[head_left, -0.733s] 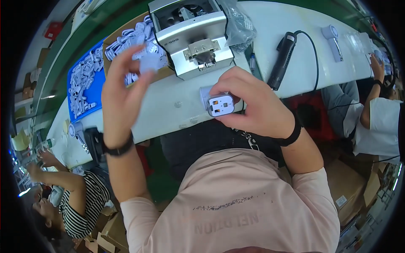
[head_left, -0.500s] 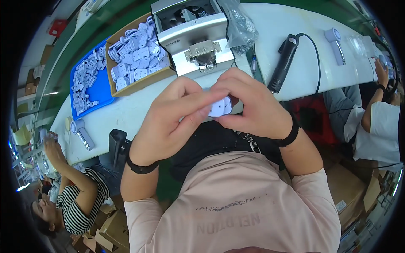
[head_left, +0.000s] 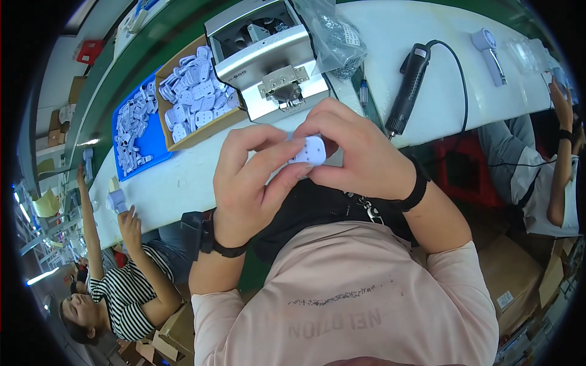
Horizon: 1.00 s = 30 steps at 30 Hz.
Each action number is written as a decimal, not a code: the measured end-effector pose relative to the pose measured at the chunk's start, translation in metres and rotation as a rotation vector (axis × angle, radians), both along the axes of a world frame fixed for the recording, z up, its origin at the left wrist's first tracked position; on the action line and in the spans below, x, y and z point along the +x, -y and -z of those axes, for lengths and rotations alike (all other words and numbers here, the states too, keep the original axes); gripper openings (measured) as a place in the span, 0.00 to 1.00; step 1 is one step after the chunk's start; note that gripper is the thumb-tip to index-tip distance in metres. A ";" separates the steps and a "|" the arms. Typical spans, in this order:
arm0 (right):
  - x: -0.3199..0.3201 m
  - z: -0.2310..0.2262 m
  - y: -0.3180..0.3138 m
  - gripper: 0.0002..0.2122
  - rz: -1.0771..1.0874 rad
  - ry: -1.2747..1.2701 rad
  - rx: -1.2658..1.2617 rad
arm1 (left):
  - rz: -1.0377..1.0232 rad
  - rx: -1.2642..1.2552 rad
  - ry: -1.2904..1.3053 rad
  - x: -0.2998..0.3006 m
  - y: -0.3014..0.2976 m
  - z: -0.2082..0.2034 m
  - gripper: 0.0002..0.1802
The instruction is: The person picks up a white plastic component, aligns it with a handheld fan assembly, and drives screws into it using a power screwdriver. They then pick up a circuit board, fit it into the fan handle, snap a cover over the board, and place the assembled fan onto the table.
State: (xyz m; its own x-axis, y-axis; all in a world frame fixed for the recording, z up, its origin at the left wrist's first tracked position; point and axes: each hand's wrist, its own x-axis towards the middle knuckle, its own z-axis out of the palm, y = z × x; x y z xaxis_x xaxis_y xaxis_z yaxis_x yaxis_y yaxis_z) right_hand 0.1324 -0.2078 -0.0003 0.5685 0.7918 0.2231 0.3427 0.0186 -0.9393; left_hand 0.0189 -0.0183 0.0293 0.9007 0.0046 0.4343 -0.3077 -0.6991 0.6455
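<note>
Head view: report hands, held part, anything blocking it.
Left hand and right hand gripping pale plastic part. Dotted face showing. Fingers partly cover it.

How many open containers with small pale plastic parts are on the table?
2: a blue tray on the left, and a cardboard box between it and the silver machine. Another could be hidden behind the machine.

left fingers (head_left: pixel 281 154) away from box (head_left: pixel 204 135), white cover (head_left: pixel 315 150) now at right fingers (head_left: pixel 329 126)
</note>
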 end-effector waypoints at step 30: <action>0.031 -0.045 -0.012 0.21 0.467 -0.656 0.616 | 0.073 -0.115 0.236 -0.020 -0.024 0.028 0.24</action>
